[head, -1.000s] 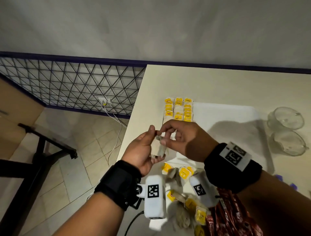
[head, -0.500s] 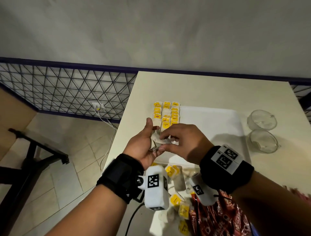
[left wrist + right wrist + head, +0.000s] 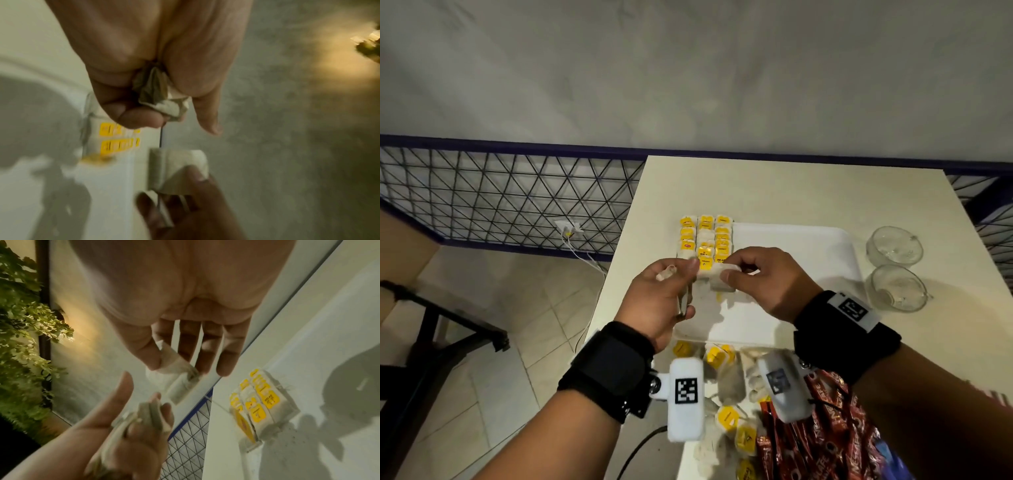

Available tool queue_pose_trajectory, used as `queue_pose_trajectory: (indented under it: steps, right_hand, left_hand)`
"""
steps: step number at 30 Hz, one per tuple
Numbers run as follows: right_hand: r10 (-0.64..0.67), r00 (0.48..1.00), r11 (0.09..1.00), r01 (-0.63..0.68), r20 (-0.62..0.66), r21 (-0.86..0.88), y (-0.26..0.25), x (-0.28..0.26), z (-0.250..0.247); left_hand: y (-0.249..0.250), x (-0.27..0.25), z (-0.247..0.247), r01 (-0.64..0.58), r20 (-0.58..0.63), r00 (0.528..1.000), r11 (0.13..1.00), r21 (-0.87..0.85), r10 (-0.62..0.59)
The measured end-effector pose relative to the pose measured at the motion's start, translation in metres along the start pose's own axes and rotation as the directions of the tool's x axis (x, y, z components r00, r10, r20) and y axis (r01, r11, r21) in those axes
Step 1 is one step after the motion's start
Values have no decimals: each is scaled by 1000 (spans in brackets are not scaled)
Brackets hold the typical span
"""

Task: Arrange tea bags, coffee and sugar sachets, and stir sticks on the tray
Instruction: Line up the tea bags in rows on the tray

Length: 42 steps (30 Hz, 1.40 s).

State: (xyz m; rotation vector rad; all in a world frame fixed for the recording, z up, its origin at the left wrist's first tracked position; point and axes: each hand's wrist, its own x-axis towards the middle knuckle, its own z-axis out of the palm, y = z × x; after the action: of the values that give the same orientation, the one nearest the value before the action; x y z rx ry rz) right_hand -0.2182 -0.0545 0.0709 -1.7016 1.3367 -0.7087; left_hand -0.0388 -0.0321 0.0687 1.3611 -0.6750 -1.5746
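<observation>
A white tray lies on the cream table, with rows of yellow-tagged tea bags in its far left corner. My left hand grips a small bundle of tea bags in curled fingers, thumb held out. My right hand pinches a single tea bag between thumb and fingers, just above the near end of the rows. A thin thread runs between the bundle and that bag.
A loose pile of tea bags and red coffee sachets lie near the table's front edge, partly behind my wrists. Two glass cups stand right of the tray. The table's left edge drops to tiled floor.
Both hands have moved forward over the tray's left side. The right hand has drawn one tea bag away from the left hand's bundle, and the hands now sit slightly apart.
</observation>
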Motion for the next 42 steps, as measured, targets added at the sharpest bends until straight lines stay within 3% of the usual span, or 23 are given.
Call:
queue_pose_trajectory:
  steps: [2, 5, 12, 19, 23, 28, 32, 36, 40, 41, 42]
  right_hand:
    - [-18, 999, 999, 19, 36, -28, -5, 1, -8]
    - [-38, 993, 995, 48, 115, -87, -13, 5, -12]
    - [25, 998, 967, -9, 59, -254, -5, 21, -24]
    - [79, 994, 979, -63, 79, -195, 5, 31, -29]
    - [44, 994, 977, -23, 96, -210, -8, 33, -36]
    - [-31, 990, 975, 60, 139, -213, -39, 30, -47]
    - [-91, 982, 986, 113, 168, -123, -57, 25, -53]
    - [-99, 982, 985, 119, 161, -123, -62, 20, -59]
    - [-16, 994, 921, 58, 112, -384, -46, 19, -60]
    - [8, 996, 900, 31, 87, -434, -42, 20, -56]
    - [28, 998, 888, 4, 62, -459, -39, 20, -50]
  left_hand:
    - [-1, 1, -5, -102, 83, 993, 974, 203, 87]
    - [-4, 4, -2, -175, 147, 982, 885, 431, 122]
    - [-8, 8, -14, -177, 62, 984, 841, 510, 170]
    - [-8, 20, -30, -183, 39, 979, 787, 589, 198]
    - [-3, 27, -24, -187, 81, 979, 657, 730, 188]
    - [4, 30, -9, -250, 218, 968, 419, 873, 122]
    - [1, 28, -1, -293, 301, 951, 499, 816, 65]
    - [-1, 25, 4, -316, 266, 948, 583, 748, 173]
    - [13, 13, -4, -351, 277, 936, 588, 728, 216]
    - [18, 8, -2, -382, 288, 924, 555, 739, 253]
    - [19, 5, 1, -413, 300, 905, 459, 787, 301]
